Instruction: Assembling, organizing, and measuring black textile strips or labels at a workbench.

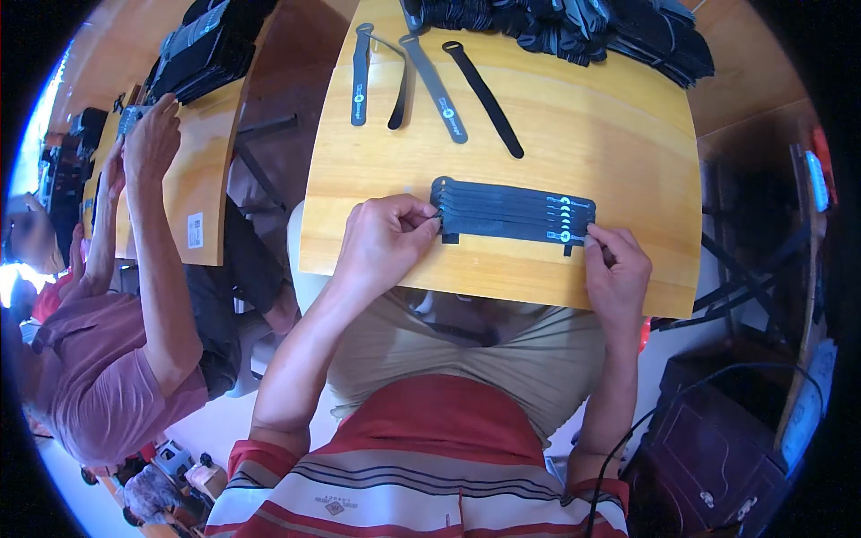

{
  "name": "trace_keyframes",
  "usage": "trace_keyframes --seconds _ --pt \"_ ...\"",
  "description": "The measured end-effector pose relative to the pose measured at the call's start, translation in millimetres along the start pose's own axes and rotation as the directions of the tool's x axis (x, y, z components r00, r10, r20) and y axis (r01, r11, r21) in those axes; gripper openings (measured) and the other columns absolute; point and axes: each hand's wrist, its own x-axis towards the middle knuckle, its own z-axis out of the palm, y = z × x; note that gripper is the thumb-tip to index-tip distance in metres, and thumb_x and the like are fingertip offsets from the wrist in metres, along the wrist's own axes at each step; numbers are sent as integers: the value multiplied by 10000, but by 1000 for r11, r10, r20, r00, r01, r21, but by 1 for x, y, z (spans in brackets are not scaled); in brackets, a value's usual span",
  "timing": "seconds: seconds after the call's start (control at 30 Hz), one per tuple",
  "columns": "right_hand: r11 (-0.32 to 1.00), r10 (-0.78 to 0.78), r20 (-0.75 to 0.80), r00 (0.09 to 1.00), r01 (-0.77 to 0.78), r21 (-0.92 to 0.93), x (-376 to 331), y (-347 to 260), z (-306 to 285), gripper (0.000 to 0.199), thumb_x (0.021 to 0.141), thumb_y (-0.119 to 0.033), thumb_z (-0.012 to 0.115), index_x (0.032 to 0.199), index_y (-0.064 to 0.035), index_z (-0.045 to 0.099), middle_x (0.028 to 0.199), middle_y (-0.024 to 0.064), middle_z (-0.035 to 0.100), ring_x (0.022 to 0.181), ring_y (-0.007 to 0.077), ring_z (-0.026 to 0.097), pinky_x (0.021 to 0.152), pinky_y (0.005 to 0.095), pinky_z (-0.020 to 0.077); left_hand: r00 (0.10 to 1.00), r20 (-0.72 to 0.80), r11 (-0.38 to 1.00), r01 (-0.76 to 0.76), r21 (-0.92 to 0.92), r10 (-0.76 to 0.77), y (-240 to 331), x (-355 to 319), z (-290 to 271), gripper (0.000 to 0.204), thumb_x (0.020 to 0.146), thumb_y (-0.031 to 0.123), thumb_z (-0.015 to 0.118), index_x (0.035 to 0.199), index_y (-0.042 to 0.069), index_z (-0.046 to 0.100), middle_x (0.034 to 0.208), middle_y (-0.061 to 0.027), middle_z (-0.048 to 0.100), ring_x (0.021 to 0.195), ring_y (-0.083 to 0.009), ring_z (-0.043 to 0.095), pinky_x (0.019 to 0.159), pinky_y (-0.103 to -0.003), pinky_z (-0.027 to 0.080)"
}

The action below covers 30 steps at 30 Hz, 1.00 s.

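Observation:
A row of dark straps lies overlapped on the wooden table, each showing a small round pale mark near its right end. My left hand pinches the straps' left end between thumb and fingers. At the other end, my right hand has its thumb and forefinger closed on the lower right corner. Small black tabs show under the row's lower edge. Farther back lie several loose straps: a folded one, a grey one and a black one, each with a slotted end.
Heaped bundles of black straps cover the table's far edge. On the left, a co-worker handles straps at another table holding a dark stack. A dark cabinet stands at lower right, with a black cable before it.

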Motion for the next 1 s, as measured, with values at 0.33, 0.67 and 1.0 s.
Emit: trace_keyframes --seconds 0.33,0.67,1.0 --pt "955 -65 14 998 66 -291 -4 -11 -6 197 884 -108 689 1061 -35 733 987 151 664 798 268 685 700 422 556 871 -25 736 -399 547 491 16 -23 11 268 837 12 712 1080 120 743 993 -74 612 751 -216 660 641 -348 562" --pt "753 -375 384 844 519 -404 -33 -63 72 534 986 -338 599 1372 31 587 1519 185 494 1490 335 354 1236 506 222 709 323 263 -583 769 627 25 -26 12 412 832 149 636 1199 -36 644 1115 -104 589 1110 -259 589 874 -365 526" --pt "780 -278 228 933 357 -513 -43 -2 8 580 977 -387 610 1402 5 564 1544 148 472 1498 289 339 1235 491 227 714 303 345 -609 714 631 6 -39 -12 552 949 358 650 1338 -29 587 1337 -158 560 1289 -307 537 1070 -432 435"
